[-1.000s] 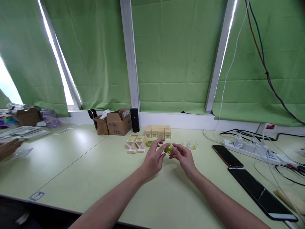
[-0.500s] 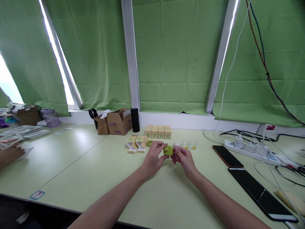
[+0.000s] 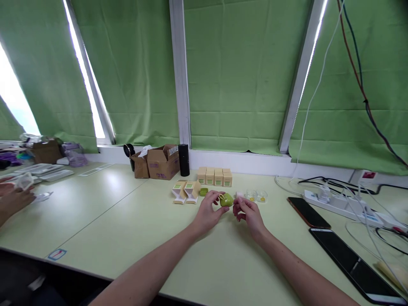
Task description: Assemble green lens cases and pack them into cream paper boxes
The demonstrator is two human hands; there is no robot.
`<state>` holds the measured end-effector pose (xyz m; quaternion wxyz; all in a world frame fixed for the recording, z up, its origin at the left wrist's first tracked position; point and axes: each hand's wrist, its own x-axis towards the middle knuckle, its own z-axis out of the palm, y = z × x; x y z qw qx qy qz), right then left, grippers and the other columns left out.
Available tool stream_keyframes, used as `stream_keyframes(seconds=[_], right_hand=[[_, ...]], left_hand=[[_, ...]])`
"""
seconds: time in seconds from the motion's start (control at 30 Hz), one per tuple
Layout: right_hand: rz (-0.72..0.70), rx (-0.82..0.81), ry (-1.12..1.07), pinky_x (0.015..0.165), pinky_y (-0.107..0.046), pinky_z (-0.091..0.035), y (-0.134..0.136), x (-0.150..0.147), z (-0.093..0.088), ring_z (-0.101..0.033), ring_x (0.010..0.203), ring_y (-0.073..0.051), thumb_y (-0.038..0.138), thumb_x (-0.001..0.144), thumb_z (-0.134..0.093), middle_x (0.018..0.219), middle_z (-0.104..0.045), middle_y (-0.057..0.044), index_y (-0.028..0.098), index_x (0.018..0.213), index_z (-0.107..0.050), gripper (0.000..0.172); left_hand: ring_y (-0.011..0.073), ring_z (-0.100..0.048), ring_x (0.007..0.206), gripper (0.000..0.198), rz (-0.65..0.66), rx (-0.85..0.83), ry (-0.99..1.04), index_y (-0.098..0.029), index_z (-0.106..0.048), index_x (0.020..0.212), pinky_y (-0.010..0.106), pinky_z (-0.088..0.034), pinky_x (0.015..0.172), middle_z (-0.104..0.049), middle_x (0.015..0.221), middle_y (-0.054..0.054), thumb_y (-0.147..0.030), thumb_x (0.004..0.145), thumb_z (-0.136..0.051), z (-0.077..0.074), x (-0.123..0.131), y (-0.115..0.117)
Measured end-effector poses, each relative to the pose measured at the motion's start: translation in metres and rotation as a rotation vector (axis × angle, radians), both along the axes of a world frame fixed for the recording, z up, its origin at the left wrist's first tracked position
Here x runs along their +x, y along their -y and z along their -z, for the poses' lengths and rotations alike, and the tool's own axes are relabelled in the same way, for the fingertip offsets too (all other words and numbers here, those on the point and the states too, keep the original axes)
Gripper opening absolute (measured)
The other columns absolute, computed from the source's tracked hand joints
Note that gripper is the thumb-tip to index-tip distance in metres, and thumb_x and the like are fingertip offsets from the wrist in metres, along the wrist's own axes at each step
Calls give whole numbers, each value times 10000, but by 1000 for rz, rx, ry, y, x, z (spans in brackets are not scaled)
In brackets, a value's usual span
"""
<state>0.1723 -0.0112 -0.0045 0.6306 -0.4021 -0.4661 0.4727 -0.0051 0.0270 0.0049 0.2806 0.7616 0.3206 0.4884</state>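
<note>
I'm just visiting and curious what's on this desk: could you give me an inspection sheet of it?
Surface: pale green table.
Things in hand: small green case; row of small tan boxes behind.
Clutter: cardboard boxes, black cylinder, phone.
Fingers: left hand grips the case; right hand pinched beside it.
Cables: power strip, black leads.
Surroundings: green blinds; another person's hand far left.

Pale green table (image 3: 127,221) is pretty cluttered: cardboard boxes (image 3: 162,162), a black cylinder (image 3: 183,160), a row of small boxes (image 3: 214,177), two open boxes (image 3: 185,191) with a green piece (image 3: 203,192) beside, clear cups (image 3: 256,196), two phones (image 3: 308,212), a power strip (image 3: 338,202).
</note>
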Motion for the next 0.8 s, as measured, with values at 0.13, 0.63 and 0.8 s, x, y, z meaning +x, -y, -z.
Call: stream_keyframes(seconds=[0.13,0.63,0.8], right_hand=[[-22,7,21,498,-249,-386,-1,1,1,-539,630,-164,740,727,-726,669,-610,-28,177,856,-738,578],[134,102,763,693,-318,-474,-22,-9,28,-661,726,-224,280,878,-572,793,-746,-49,203,923,-738,188],[154,125,1081,723,-294,-454,-36,-19,17,-694,811,-213,136,902,-540,898,-768,-75,184,1055,-727,246]], left_hand=[[203,-636,891,341,20,-154,144,-189,-730,1064,336,-515,794,-691,1043,79,-313,763,-832,-2,1,-4],[130,-588,732,379,107,-610,879,-137,-684,791,265,-468,650,-652,806,36,-415,665,-909,-4,-22,-35],[132,-600,728,373,131,-635,921,-139,-667,785,271,-478,647,-658,813,32,-396,662,-907,-6,-21,-33]])
